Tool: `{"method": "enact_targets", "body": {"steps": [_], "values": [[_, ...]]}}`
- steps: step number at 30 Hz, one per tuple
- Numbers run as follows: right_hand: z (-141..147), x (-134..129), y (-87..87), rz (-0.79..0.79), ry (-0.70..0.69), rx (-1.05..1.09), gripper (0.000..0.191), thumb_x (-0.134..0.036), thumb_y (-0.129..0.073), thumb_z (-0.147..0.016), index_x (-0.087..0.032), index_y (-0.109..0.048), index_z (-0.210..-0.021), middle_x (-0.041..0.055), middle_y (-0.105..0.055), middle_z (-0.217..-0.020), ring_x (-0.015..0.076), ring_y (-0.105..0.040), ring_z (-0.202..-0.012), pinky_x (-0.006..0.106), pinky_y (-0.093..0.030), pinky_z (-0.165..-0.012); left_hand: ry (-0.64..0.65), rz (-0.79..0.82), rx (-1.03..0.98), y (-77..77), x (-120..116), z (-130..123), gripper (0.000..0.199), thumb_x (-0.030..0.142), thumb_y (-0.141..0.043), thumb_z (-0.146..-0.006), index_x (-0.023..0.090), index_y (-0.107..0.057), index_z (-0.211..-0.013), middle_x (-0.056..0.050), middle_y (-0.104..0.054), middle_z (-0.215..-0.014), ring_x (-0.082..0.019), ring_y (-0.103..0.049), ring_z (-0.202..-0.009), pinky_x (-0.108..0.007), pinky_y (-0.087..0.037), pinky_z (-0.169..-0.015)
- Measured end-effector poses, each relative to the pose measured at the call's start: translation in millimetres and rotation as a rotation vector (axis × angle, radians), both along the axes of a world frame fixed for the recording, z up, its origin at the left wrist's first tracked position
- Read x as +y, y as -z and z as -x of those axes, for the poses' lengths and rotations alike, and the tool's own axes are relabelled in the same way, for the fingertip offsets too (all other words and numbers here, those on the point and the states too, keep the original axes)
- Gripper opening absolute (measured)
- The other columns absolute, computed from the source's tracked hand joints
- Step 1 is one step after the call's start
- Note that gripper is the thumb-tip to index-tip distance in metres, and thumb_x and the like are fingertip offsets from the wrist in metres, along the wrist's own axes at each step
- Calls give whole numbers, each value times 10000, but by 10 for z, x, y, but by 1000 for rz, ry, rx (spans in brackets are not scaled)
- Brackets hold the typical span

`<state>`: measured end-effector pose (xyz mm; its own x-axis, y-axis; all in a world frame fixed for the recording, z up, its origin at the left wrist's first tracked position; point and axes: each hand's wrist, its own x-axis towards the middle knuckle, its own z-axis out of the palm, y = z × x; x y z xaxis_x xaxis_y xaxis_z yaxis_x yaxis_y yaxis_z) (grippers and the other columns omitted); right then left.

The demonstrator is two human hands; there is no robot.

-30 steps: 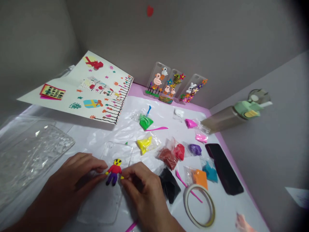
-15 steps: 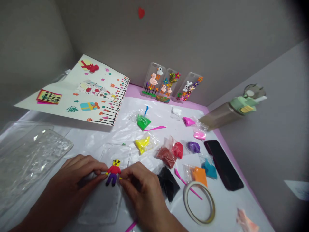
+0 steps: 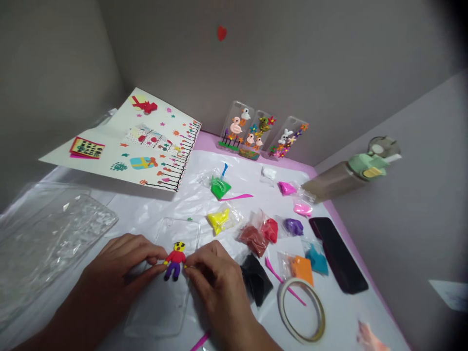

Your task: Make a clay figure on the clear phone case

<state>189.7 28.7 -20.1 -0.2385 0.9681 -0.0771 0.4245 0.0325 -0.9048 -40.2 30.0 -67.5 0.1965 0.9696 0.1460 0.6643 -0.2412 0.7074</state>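
A small clay figure point(image 3: 176, 258) with a yellow head, red shirt, purple trousers and black shoes is over a clear phone case point(image 3: 161, 309) lying on the table. My left hand point(image 3: 127, 268) pinches at the figure's yellow hand on the left side, thumb and index finger close together. On the other side, my right hand point(image 3: 215, 278) pinches at its other yellow hand. Whether the figure is pressed onto the case or just above it, I cannot tell. Part of the case is covered by my fingers.
Bagged clay in several colours, such as yellow point(image 3: 219, 220) and black point(image 3: 256, 280), lies to the right. Near it are a tape roll point(image 3: 281, 309), a phone point(image 3: 338, 256) and a bottle point(image 3: 334, 183). Decorated cases point(image 3: 236, 126) lean at the back; a decorated card point(image 3: 120, 141) stands left.
The camera view has shifted slightly, so the whole scene sits a little more to the right. Both hands keep the same pinch at the figure's sides.
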Motion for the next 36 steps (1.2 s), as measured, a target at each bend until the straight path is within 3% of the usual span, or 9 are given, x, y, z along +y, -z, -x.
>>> {"method": "enact_targets", "body": {"steps": [5,19,28,36], "values": [[15,-1,7,7,-4,-6,219,30,-704,-892,-177,-779,-891,26,-648,-900,147,-640,-822,232,-465,-739,-17,2,35,56,-28,35,218,558,-665,-967,366,-760,-1006,29,-786,-928,-250,-718,-917,-378,-501,-862],[12,0,25,-85,-32,-101,168,-7,-720,-911,-172,-735,-887,23,-627,-896,154,-633,-802,245,-466,-719,-56,57,-10,82,-58,35,208,561,-686,-941,367,-755,-971,31,-788,-952,-257,-706,-959,-370,-500,-883],[32,0,42,-134,-26,-129,154,-55,-689,-962,-177,-756,-896,34,-643,-877,172,-663,-802,261,-486,-717,28,92,55,-1,-43,31,320,640,-631,-961,352,-770,-973,39,-806,-970,-278,-698,-1027,-364,-543,-904],[-6,-3,28,-149,-68,-147,202,-60,-625,-997,-194,-776,-1002,51,-669,-928,186,-685,-843,277,-515,-754,19,83,36,61,-44,51,166,534,-650,-984,406,-755,-996,64,-794,-983,-230,-698,-1030,-333,-469,-953]]}}
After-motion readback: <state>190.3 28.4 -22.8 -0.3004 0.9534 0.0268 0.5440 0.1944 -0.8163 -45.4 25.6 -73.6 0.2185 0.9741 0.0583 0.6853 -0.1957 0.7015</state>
